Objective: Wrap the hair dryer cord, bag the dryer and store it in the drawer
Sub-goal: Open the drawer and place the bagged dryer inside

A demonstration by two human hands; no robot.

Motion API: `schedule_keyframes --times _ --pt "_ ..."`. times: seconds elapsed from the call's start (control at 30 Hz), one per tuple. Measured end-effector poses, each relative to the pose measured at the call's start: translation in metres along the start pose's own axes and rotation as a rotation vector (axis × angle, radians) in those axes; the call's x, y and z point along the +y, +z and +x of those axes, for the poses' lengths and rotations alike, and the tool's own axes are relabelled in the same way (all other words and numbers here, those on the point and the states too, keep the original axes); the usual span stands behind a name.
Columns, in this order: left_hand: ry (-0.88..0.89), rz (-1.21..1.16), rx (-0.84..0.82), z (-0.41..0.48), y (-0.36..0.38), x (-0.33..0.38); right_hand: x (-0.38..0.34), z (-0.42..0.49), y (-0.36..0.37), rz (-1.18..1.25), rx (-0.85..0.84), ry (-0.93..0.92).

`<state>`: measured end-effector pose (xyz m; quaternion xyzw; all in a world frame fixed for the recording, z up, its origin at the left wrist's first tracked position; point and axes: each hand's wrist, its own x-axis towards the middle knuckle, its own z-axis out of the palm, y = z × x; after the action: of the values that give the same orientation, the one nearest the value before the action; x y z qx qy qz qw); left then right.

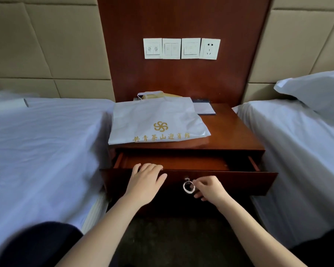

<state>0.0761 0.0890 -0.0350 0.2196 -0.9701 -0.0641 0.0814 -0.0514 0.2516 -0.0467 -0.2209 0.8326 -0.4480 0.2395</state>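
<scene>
A white bag [156, 120] with a gold emblem and gold lettering lies flat on the wooden nightstand [231, 132]. No hair dryer is visible; the bag's contents are hidden. Below it the drawer [229, 180] stands partly pulled out, its inside dark. My left hand [146, 180] rests with straight fingers on the top edge of the drawer front, left of centre. My right hand [210, 187] pinches the silver ring pull [188, 187] at the middle of the drawer front.
Beds with white sheets flank the nightstand, the left bed [46, 151] and the right bed [297, 151] with a pillow [316, 89]. A notepad [204, 108] and a beige phone [152, 96] sit behind the bag. Switches and a socket [181, 48] are on the wood panel.
</scene>
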Motion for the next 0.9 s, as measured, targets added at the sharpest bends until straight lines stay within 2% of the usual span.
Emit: schedule_keyframes --times 0.07,0.17,0.2,0.27,0.4,0.57,0.73,0.8,0.9 --pt "0.013 -0.036 -0.011 -0.013 -0.004 0.008 -0.006 -0.024 -0.012 -0.226 0.093 -0.117" --pt "0.017 -0.085 -0.031 -0.033 -0.01 0.017 -0.019 -0.055 -0.028 -0.483 0.354 -0.318" --pt "0.011 -0.114 -0.04 -0.04 -0.012 0.019 -0.021 -0.061 -0.032 -0.548 0.394 -0.395" --pt "-0.019 -0.2 -0.068 -0.053 -0.017 0.024 -0.018 -0.065 -0.037 -0.647 0.332 -0.476" --pt "-0.047 -0.325 -0.14 -0.073 -0.025 0.026 -0.007 -0.069 -0.041 -0.684 0.1 -0.28" --pt "-0.042 -0.364 -0.231 -0.082 -0.034 0.025 -0.008 -0.073 -0.045 -0.647 -0.033 -0.245" --pt "-0.03 -0.489 -0.46 -0.075 -0.035 0.026 -0.009 -0.066 -0.044 -0.595 -0.362 -0.133" --pt "-0.017 -0.494 -0.513 -0.066 -0.036 0.024 -0.015 -0.054 -0.044 -0.576 -0.375 -0.154" --pt "-0.02 -0.506 -0.503 -0.04 -0.048 0.018 -0.038 -0.028 -0.048 -0.531 -0.318 -0.232"
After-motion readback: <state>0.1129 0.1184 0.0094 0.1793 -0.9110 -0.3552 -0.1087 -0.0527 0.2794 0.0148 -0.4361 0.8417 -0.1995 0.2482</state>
